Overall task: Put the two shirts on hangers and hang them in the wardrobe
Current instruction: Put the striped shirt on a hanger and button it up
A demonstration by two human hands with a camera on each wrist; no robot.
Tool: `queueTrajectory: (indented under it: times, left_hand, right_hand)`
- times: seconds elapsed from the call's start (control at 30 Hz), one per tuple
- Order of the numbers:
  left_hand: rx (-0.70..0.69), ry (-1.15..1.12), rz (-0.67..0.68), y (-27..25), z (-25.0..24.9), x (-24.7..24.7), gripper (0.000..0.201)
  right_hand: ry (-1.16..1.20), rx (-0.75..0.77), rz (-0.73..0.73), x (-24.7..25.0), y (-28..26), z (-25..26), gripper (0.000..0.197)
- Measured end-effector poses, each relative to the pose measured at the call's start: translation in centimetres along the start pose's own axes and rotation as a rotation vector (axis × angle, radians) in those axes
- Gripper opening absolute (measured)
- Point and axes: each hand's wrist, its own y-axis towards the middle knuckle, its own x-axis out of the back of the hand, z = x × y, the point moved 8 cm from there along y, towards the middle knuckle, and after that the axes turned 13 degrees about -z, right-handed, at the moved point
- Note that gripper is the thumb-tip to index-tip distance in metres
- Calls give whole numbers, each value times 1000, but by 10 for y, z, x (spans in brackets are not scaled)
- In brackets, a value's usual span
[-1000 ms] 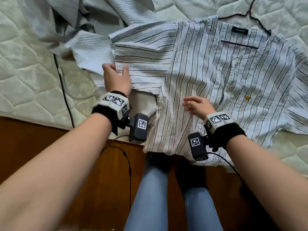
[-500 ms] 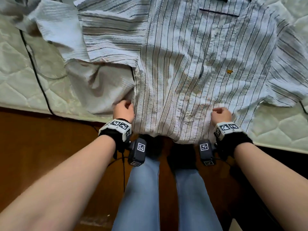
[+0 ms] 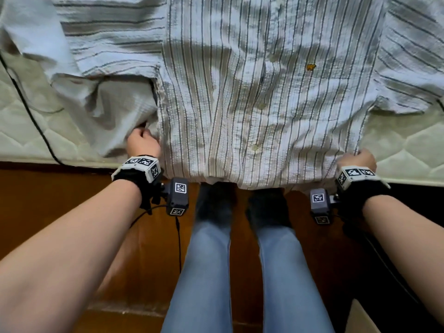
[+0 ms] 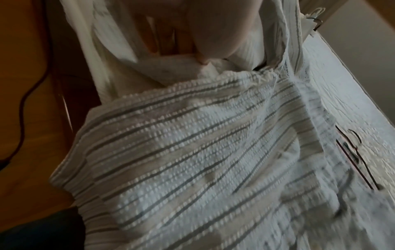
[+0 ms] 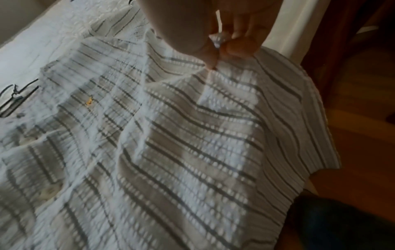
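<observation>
Shirt (image 3: 252, 97) hem corners pinched by left hand (image 3: 143, 143) and right hand (image 3: 357, 159)

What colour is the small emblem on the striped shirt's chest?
Orange-yellow; the emblem on the striped shirt shows best in the head view.

home bedroom | quilted mattress (image 3: 406, 150) | wood floor (image 3: 60, 195)

Bare forearms; black wristbands (image 3: 134, 181) with white marker cubes, cabled cameras; blue jeans (image 3: 204, 272).
</observation>
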Motion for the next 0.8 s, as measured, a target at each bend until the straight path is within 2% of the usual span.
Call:
queueTrajectory:
  times: [0.1, 0.17, 0.3, 0.4, 0.43, 0.5, 0.6, 0.7, 0.8]
  left_hand:
    - [91, 23, -108, 13, 15, 23, 37]
    - [132, 26, -97, 20, 26, 30, 40]
    - [114, -17, -116, 12, 32, 29, 43]
    - [28, 88, -132, -17, 31, 24, 43]
    - [-9, 98, -116, -27, 29, 18, 37]
    - [-49, 51, 8, -45, 27, -3, 27]
    - [5, -36, 208, -59, 24, -33, 41]
    - [18, -22, 258, -58, 19, -42, 46]
    - [-11, -18, 242, -49, 14, -38, 29]
  right_hand:
    - [11, -26, -86, 17, 10, -8, 30]
    - [0, -30, -125, 25, 16, -14, 33]
    - [16, 47, -28, 16, 19, -19, 38]
    - [12, 26, 1, 10, 12, -24, 41]
    - [16, 16, -4, 9, 10, -24, 40]
    - [0, 3, 19, 6, 6, -26, 39]
    - [-23, 11, 74, 2, 3, -28, 39]
    - [-14, 49, 77, 1, 6, -29, 33]
    - [12, 26, 47, 5, 11, -35, 29]
